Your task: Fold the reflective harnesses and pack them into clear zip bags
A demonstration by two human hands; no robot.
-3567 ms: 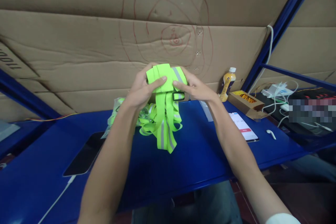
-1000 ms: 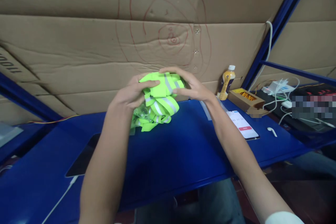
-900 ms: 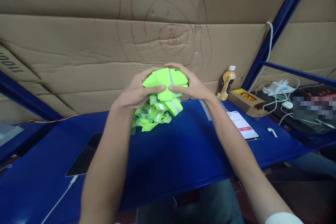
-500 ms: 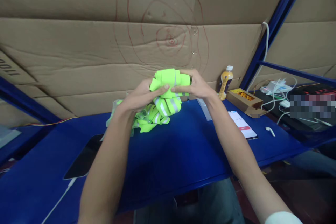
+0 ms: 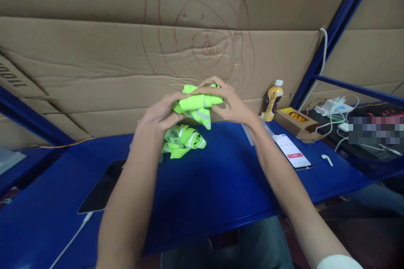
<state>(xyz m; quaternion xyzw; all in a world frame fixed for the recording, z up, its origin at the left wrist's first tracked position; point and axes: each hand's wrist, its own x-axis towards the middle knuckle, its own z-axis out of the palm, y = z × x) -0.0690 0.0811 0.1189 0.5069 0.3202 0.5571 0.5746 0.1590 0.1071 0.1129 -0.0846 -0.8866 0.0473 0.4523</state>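
Folded neon-yellow reflective straps with silver stripes are held up between both hands, above the far side of the blue table. On the left side of the bundle, my left hand grips it with fingers partly hidden behind the fabric. My right hand closes on the other end, its fingers over the top and its thumb below. Beneath, more neon reflective strap lies in a loose heap on the table, with a clear plastic piece on it. My left forearm hides part of a clear plastic bag there.
The blue table bears a dark phone with a cable at left. At right are a lit phone, a white earbud, a drink bottle and an open cardboard box. A cardboard wall stands behind.
The held bundle has been turned and pressed more compact, and it has parted from the heap below. My right fingers have moved over its top. The view has shifted slightly.
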